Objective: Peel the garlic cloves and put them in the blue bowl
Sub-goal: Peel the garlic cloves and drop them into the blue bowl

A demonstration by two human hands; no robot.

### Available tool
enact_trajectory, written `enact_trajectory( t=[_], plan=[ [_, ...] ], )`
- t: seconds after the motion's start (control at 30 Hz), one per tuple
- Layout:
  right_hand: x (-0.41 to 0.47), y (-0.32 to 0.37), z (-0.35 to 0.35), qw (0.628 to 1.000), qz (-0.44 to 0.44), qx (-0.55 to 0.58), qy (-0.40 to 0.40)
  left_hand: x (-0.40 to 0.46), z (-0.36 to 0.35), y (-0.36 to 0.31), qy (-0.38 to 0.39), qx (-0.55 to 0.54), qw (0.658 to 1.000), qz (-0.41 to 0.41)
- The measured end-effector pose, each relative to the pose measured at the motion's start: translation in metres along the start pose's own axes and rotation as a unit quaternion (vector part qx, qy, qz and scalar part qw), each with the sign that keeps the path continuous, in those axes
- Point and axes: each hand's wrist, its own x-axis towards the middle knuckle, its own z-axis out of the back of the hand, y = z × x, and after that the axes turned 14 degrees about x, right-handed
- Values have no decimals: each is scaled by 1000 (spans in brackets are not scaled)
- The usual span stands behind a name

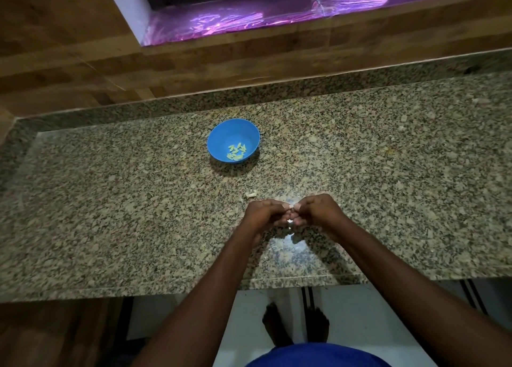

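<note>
Hands (293, 217) pinch garlic clove (290, 222) near counter edge (277, 280).

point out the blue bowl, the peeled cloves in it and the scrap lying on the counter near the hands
blue bowl (221, 136): head view, bare inner wall on its left side.
peeled cloves (236, 152): head view, middle of the pile.
scrap (250, 194): head view, its middle, on the counter.

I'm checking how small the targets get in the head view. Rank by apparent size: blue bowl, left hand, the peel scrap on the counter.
1. Blue bowl, though the left hand looks close to it and is nearer the camera, so that order is unsure.
2. Peel scrap, clearly smallest.
</note>
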Motion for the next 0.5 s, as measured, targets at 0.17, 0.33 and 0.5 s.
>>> enact_trajectory(
  t=[0.17, 0.33, 0.5],
  plan=[
    [6, -5, 1, 999, -10, -5, -50, 3, -3, 1, -23, 62, 997, -42],
    [6, -7, -2, 939, 176, -286, -78, 0, -4, -1, -24, 86, 996, -20],
    [0, -16, -6, 870, 269, -406, -75, 6, -5, -8, -38, 99, 993, 42]
  ],
)
